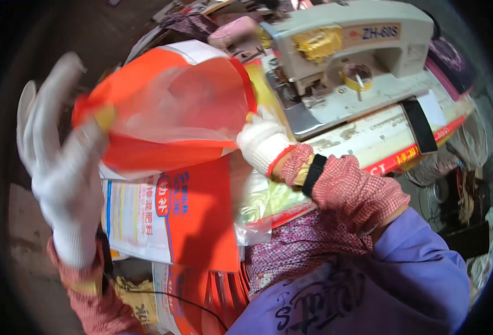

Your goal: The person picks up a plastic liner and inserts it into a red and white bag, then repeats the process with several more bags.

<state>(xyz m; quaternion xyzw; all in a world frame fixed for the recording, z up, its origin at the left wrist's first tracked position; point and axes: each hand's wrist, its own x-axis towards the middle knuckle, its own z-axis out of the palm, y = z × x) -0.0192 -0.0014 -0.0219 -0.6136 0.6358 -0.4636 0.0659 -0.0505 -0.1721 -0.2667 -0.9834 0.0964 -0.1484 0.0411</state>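
Observation:
An orange-red and white sack (pixel 135 78) lies in front of me with its mouth spread wide, showing a pale, blurred inside. My right hand (pixel 264 139), in a white knitted glove, is closed on the right side of the sack's rim. At the left rim is my gloved left hand (pixel 65 162), its fingers stretched up and apart. The yellow-tipped thumb overlaps the sack's edge; motion blur hides whether it touches. Under this sack lie more printed orange and white sacks (pixel 204 218), stacked toward my lap. Clear plastic bags (pixel 257 195) rest beside them, below my right hand.
A pale sewing machine (pixel 364 56) stands on a worn table (pixel 352 131) at the right. A roll of yellow tape (pixel 357 78) sits on it. A black strip (pixel 418 125) crosses the table's front edge. Cloth and clutter (pixel 235 33) pile up behind the sack. A thin black cord (pixel 185 301) hangs lower left.

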